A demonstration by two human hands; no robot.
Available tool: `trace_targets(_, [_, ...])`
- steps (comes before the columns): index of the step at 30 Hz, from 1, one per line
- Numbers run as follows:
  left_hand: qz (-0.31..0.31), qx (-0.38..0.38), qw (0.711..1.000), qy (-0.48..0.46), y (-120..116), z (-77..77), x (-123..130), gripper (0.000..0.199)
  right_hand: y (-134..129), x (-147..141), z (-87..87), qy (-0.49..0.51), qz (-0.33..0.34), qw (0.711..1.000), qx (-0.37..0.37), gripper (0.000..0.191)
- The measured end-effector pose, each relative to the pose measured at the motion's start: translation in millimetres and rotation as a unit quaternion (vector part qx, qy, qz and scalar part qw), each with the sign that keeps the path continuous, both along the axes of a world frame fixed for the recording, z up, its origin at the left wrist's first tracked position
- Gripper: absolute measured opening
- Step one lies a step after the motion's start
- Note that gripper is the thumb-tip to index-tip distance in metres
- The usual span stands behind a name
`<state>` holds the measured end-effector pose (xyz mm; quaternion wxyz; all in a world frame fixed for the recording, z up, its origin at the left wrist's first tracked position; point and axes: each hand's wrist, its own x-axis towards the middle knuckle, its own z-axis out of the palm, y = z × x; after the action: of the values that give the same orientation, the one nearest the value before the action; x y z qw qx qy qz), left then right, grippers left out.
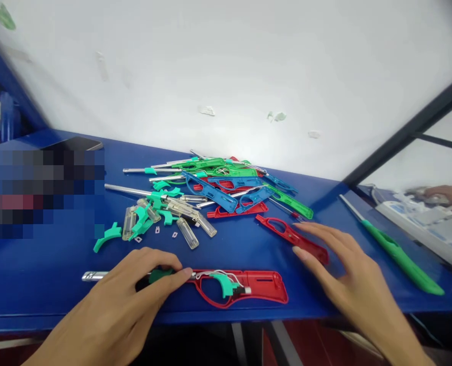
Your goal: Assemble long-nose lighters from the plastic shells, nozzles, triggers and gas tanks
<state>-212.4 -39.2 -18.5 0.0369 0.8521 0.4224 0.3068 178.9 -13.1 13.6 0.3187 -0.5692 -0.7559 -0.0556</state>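
Near the front edge lies a red lighter half-shell [262,285] with a teal trigger [226,285], white wires and a metal tube [94,276] pointing left. My left hand [134,300] pinches the tube where it meets the shell, thumb and forefinger closed on it. To the right, my right hand [343,264] reaches over a second red half-shell [309,245], fingers spread, thumb beside it and fingertips just above it; whether they touch is unclear. Clear fuel tanks [188,233] and more teal triggers [109,236] lie loose behind my left hand.
Blue, green and red half-shells [210,192] with metal tubes are heaped at the back of the blue table [226,244]. A green assembled lighter [401,256] lies at the right. A dark flat object [77,144] sits back left. Another person's hand [449,194] shows far right.
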Motion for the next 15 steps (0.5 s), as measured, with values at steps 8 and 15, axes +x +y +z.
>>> trace_targets(8, [0.0, 0.003, 1.0, -0.002, -1.3, 0.9, 1.1, 0.046, 6.8, 21.6, -6.1, -0.029, 0.03, 0.999, -0.033, 0.036])
trace_targets(15, [-0.016, 0.005, 1.0, -0.012, 2.2, 0.4, 1.1, 0.048, -14.0, -8.1, 13.9, 0.109, -0.016, 0.994, -0.006, 0.036])
